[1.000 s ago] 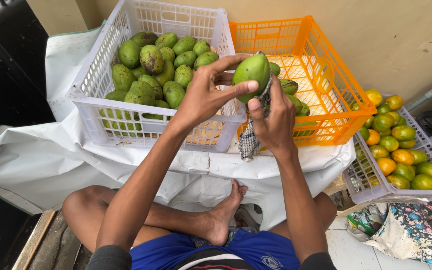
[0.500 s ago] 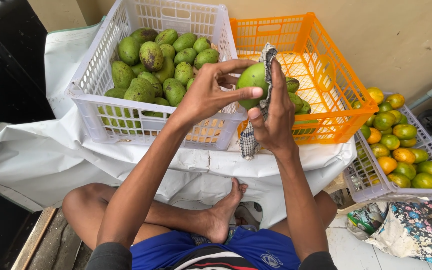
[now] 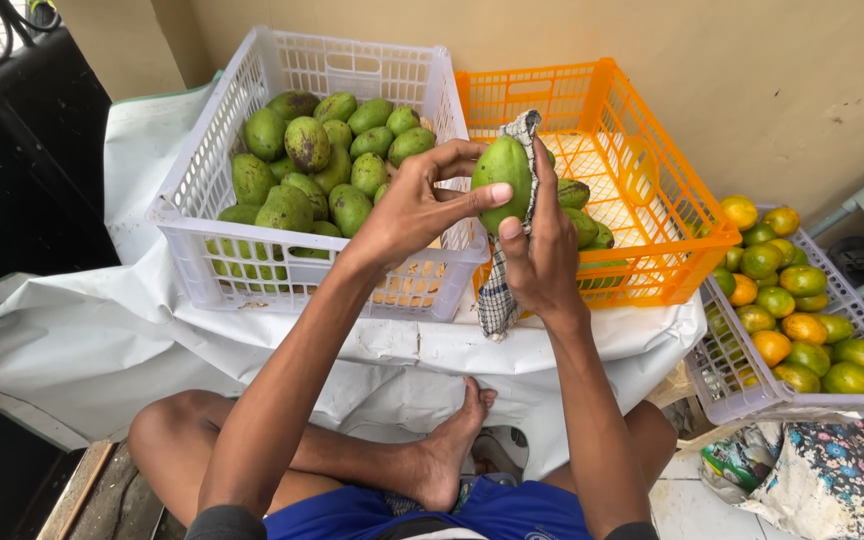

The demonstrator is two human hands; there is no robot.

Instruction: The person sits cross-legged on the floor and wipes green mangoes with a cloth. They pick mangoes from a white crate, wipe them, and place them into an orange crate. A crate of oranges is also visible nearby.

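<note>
A white crate (image 3: pixel 202 215) of green mangoes (image 3: pixel 307 145) sits left of the hands, an orange crate (image 3: pixel 652 190) just behind them, and a grey basket (image 3: pixel 742 385) of oranges (image 3: pixel 802 330) well to their right.

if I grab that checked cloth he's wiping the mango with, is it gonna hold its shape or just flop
Probably flop: the checked cloth hangs limp below the right hand and drapes round the mango. It looks thin, so likely light. It should not slip much, judging by its woven look.
</note>
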